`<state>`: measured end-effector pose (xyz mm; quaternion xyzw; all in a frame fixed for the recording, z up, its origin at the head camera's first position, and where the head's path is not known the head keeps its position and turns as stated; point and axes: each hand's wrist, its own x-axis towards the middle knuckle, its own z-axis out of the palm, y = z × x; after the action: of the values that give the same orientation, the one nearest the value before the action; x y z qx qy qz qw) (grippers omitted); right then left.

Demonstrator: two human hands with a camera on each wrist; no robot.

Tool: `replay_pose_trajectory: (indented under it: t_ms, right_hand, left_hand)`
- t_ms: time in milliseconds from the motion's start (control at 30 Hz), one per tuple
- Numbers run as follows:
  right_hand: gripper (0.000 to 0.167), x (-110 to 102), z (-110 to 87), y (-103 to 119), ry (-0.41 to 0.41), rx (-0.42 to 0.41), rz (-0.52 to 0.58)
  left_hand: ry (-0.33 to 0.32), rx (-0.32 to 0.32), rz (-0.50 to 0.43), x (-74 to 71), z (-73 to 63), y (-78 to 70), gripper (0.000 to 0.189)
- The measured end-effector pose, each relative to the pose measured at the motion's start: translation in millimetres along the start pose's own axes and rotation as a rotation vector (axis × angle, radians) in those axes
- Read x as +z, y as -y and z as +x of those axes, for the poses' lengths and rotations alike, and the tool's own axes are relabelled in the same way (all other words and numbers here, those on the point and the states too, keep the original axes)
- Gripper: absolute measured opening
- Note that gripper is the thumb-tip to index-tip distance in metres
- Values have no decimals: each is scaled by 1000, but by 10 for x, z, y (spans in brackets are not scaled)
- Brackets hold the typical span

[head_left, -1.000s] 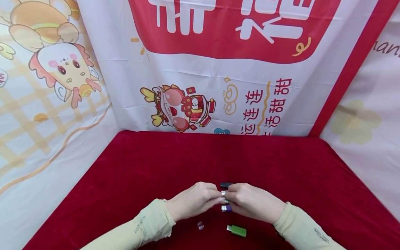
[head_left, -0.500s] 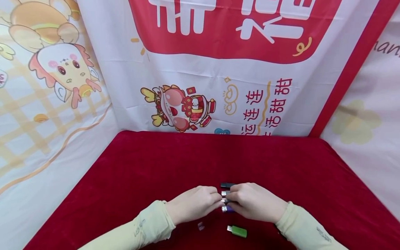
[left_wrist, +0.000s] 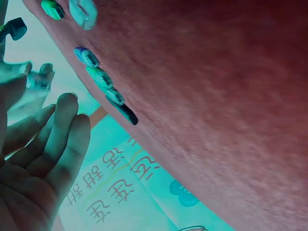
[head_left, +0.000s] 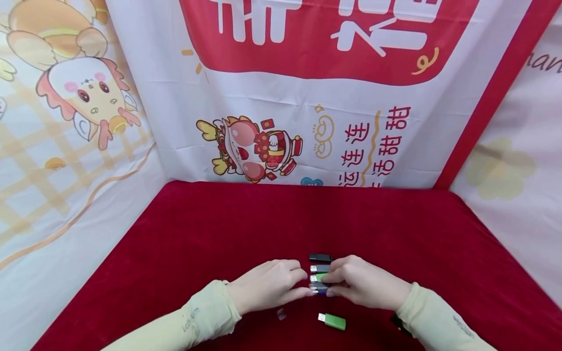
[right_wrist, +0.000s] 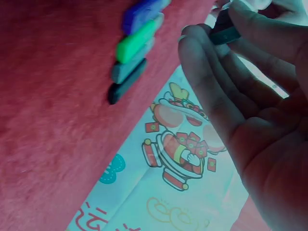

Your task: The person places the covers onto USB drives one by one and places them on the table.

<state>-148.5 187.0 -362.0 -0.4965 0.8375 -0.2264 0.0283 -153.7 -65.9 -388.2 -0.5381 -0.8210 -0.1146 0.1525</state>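
Note:
Held between both hands in the head view is a dark USB flash drive (head_left: pixel 318 286), its metal end facing left. My right hand (head_left: pixel 366 282) pinches its body; the right wrist view shows the dark drive (right_wrist: pixel 224 32) between thumb and fingers. My left hand (head_left: pixel 270 285) has its thumb tip right at the metal end, with index finger apart from the thumb. Its fingers (left_wrist: pixel 62 134) look loosely extended in the left wrist view. Just beyond lie a green drive (head_left: pixel 314 278), a grey drive (head_left: pixel 319 268) and a black drive (head_left: pixel 319 257). A purple drive (right_wrist: pixel 144 15) overlaps the held one from above.
A loose green drive (head_left: pixel 332 321) lies nearer the person. A small clear plastic piece (head_left: pixel 281 314) rests by the left forearm. Something dark (head_left: pixel 398 321) shows beside the right sleeve. Red cloth (head_left: pixel 246 219) covers the table, with printed fabric walls (head_left: pixel 272 102) around it.
My right hand has brought the dark drive slightly toward the person, uncovering more of the row. The left thumb and index finger have spread apart.

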Motion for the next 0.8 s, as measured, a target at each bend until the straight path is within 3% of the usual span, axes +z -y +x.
replay_pose_trajectory:
  t_ms: [100, 367, 567, 800]
  right_hand:
    - [16, 49, -33, 6, 28, 34, -44]
    - [12, 166, -35, 10, 103, 90, -116]
    - [14, 192, -33, 13, 94, 53, -179]
    - [18, 183, -120, 64, 48, 70, -227]
  left_hand:
    - [38, -46, -17, -13, -54, 18, 23]
    - [134, -89, 20, -12, -122, 19, 28]
    - [176, -115, 27, -25, -146, -23, 33]
    - [187, -144, 3, -29, -222, -43, 34]
